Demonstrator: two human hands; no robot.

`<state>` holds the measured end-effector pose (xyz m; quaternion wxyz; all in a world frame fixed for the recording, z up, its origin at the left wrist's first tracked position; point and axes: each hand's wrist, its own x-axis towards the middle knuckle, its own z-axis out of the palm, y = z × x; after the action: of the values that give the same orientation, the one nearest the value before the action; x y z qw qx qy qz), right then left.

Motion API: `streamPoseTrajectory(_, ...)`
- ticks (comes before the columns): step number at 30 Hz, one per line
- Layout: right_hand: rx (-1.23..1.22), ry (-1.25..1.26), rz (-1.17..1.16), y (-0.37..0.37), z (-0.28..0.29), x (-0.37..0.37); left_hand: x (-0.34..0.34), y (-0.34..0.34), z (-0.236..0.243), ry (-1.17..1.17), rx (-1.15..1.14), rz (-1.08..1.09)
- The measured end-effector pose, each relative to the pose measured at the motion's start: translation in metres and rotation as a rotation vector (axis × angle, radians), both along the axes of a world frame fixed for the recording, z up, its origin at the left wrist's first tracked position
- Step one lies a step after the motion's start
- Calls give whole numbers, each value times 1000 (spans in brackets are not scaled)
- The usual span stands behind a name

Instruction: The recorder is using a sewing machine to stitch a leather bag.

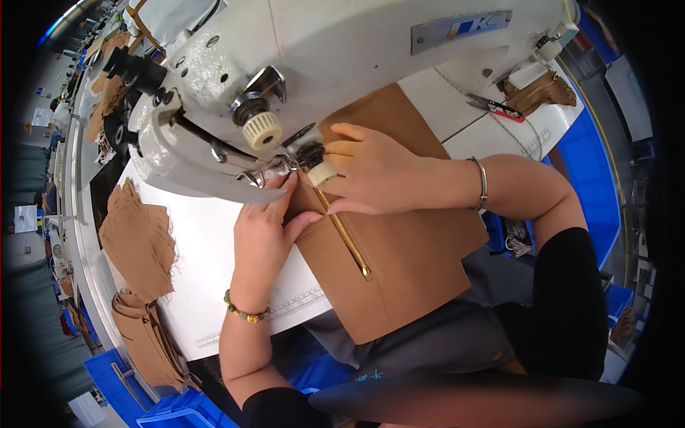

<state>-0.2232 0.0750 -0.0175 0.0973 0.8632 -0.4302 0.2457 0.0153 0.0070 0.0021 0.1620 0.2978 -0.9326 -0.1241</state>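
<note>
A brown panel (421, 264), leather-like, lies under the head of a white sewing machine (314, 57) and hangs over the table's front edge toward my lap. A gold metal zipper (346, 239) runs along it, its slider at the near end. My left hand (264, 221) rests on the panel's left side, thumb spread from the fingers, fingertips close to the presser foot and partly hidden by the machine. Flat on the panel right of the zipper lies my right hand (385, 171), fingers apart, thumb beside the zipper teeth. The needle point is hard to make out.
Brown cut pieces (143, 242) with frayed edges lie at the left, above a stack of folded brown pieces (146, 335). Red-and-black thread snips (496, 107) sit at the far right beside a brown scrap (539, 93). Blue bins (189, 410) stand below the table.
</note>
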Motion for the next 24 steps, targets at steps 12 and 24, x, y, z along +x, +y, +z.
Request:
streamPoseTrajectory(12,106,-53,-33,3,8,-2,4,-2,1,21,121,77)
streamPoseTrajectory(24,196,-7,10,5,7,-4,-2,11,-10,55,43,3)
